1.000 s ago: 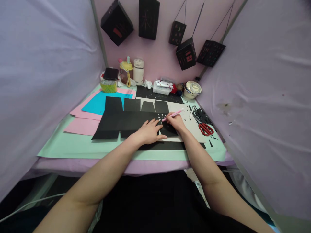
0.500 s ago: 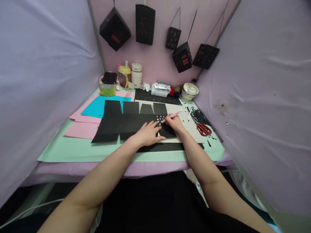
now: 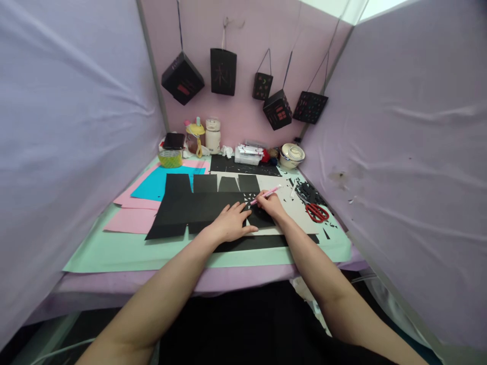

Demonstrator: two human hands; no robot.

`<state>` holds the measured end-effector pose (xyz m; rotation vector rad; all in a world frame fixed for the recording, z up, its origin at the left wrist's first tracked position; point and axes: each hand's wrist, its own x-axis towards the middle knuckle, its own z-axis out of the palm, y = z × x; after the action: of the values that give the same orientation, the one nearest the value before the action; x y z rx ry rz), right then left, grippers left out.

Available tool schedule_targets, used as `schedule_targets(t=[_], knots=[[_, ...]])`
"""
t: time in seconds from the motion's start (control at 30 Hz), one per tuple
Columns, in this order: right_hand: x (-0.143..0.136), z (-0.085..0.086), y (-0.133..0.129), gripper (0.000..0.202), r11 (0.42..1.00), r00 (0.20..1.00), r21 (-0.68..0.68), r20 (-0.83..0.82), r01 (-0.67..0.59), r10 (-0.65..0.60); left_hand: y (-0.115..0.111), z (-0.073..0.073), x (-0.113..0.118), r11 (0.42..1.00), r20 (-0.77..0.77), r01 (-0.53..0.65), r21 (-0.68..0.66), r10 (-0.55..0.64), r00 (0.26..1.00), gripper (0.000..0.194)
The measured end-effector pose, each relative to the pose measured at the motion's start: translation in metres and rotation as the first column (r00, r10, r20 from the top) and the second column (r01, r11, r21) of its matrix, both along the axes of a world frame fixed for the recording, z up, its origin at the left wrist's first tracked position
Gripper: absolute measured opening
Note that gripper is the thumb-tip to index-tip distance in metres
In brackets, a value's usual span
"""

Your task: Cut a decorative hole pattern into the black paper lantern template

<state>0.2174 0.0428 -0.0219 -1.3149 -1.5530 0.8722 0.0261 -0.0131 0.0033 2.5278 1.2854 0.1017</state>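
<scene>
Left hand is spread pretty wide, palm down on the black card, middle of the table. Right hand pinches a pink pen-like tool, tip by the little cutouts, maybe touching, hard to tell. Red-handled scissors sit near the table's right edge.

The black hanging box second from left bears a character-like mark, too unclear to read.
</scene>
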Motion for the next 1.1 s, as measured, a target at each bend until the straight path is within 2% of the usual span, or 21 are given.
schedule_targets(t=[0.73,1.1], knots=[[-0.0004,0.0029,-0.0015,0.011,1.0,1.0,0.018,0.003,-0.017,0.017,0.0005,-0.0011,0.0002,1.0,-0.008,-0.006,0.017,0.006,1.0,0.076],[0.0012,-0.0016,0.0014,0.012,0.999,0.999,0.024,0.007,-0.034,0.034,0.0006,0.0007,0.0009,1.0,-0.01,-0.001,0.011,0.001,1.0,0.076]])
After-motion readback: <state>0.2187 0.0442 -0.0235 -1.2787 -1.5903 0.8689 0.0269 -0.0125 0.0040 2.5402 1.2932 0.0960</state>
